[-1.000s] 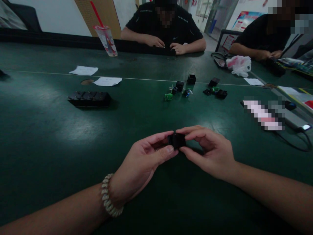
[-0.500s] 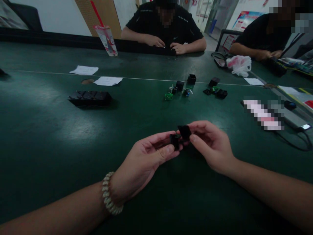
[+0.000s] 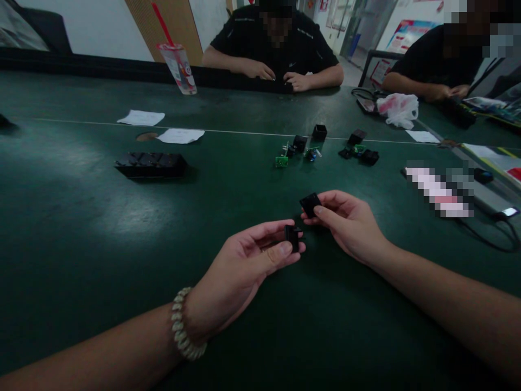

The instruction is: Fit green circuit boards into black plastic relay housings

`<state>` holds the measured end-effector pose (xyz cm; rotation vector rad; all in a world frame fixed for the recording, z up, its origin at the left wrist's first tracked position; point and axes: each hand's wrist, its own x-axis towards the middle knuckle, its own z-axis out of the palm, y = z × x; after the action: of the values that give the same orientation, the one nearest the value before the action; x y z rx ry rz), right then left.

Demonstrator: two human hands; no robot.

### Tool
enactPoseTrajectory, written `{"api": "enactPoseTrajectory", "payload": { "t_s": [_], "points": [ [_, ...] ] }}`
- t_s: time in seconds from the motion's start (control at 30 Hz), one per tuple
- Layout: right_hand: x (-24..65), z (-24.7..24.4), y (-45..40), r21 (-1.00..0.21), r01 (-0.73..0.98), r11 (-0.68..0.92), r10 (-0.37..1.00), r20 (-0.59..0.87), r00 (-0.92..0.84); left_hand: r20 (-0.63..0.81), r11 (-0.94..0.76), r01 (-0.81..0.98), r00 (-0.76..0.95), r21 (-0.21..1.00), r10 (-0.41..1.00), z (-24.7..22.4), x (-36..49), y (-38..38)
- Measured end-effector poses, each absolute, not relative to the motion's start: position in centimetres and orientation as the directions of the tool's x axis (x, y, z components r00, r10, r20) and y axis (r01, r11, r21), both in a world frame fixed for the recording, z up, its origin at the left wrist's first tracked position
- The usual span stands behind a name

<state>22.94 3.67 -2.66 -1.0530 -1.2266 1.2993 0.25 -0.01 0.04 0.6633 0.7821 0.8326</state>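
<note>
Between the thumb and fingers of my left hand (image 3: 256, 258) is a small black plastic plug part (image 3: 292, 237), with short prongs pointing right. My right hand (image 3: 350, 220) pinches a small black square cover (image 3: 311, 205), tilted, a little above and to the right of the plug part. A narrow gap separates the two pieces. Farther back lie green circuit boards (image 3: 281, 162) with small components and an open black box-shaped housing (image 3: 319, 132). More black parts (image 3: 369, 157) rest to the right of them.
A long black tray-like block (image 3: 151, 164) lies at left, near paper slips (image 3: 181, 136). A cup with a red straw (image 3: 179, 70) stands at the back. At right are a phone (image 3: 437, 191), a cable and a plastic bag (image 3: 399, 108). Two people sit across the table.
My right hand has moved up and slightly away with the black cover, widening the gap to the plug part. My left hand has stayed nearly still.
</note>
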Motion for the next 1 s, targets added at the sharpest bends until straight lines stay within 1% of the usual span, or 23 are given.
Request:
{"api": "enactPoseTrajectory", "payload": {
  "t_s": [0.1, 0.13, 0.2, 0.27, 0.4, 0.53, 0.8, 0.83, 0.9, 0.97, 1.0],
  "points": [
    [23.4, -3.0, 5.6, -0.98, 0.115, 0.164, 0.985, 0.155, -0.08, -0.333, 0.505, -0.36, 0.442, 0.784, 0.833, 0.0, 0.2, 0.0],
    [23.5, -3.0, 6.4, -0.955, 0.204, 0.215, 0.976, 0.204, -0.072, -0.332, 0.502, -0.347, 0.446, 0.792, 0.831, -0.1, 0.2, -0.1],
    [23.4, -3.2, 8.0, -0.867, 0.392, 0.308, 0.948, 0.314, -0.051, -0.321, 0.492, -0.318, 0.462, 0.81, 0.827, -0.2, 0.2, -0.1],
    [23.1, -3.3, 9.7, -0.804, 0.483, 0.346, 0.925, 0.379, -0.031, -0.306, 0.484, -0.296, 0.487, 0.824, 0.818, -0.3, 0.2, -0.2],
    [22.3, -3.3, 12.7, -0.726, 0.582, 0.365, 0.894, 0.447, -0.002, -0.291, 0.47, -0.266, 0.511, 0.841, 0.809, -0.4, 0.1, -0.3],
    [21.8, -3.4, 15.4, -0.659, 0.663, 0.356, 0.878, 0.478, 0.003, -0.287, 0.468, -0.245, 0.531, 0.849, 0.797, -0.5, 0.0, -0.3],
    [21.4, -3.3, 18.8, -0.56, 0.752, 0.347, 0.836, 0.548, 0.022, -0.284, 0.477, -0.252, 0.545, 0.842, 0.789, -0.2, 0.0, -0.4],
    [21.3, -3.3, 18.7, -0.525, 0.766, 0.371, 0.819, 0.574, -0.003, -0.283, 0.477, -0.251, 0.546, 0.842, 0.789, -0.2, 0.0, -0.4],
    [20.9, -3.1, 18.4, -0.42, 0.788, 0.451, 0.776, 0.621, -0.113, -0.284, 0.476, -0.244, 0.549, 0.845, 0.786, -0.3, -0.1, -0.4],
    [20.3, -3.0, 17.9, -0.319, 0.774, 0.547, 0.743, 0.612, -0.273, -0.29, 0.48, -0.238, 0.551, 0.844, 0.783, -0.4, -0.1, -0.3],
    [20.0, -2.9, 17.6, -0.291, 0.757, 0.584, 0.737, 0.581, -0.345, -0.29, 0.481, -0.238, 0.553, 0.844, 0.781, -0.5, -0.1, -0.3]
  ]
}}
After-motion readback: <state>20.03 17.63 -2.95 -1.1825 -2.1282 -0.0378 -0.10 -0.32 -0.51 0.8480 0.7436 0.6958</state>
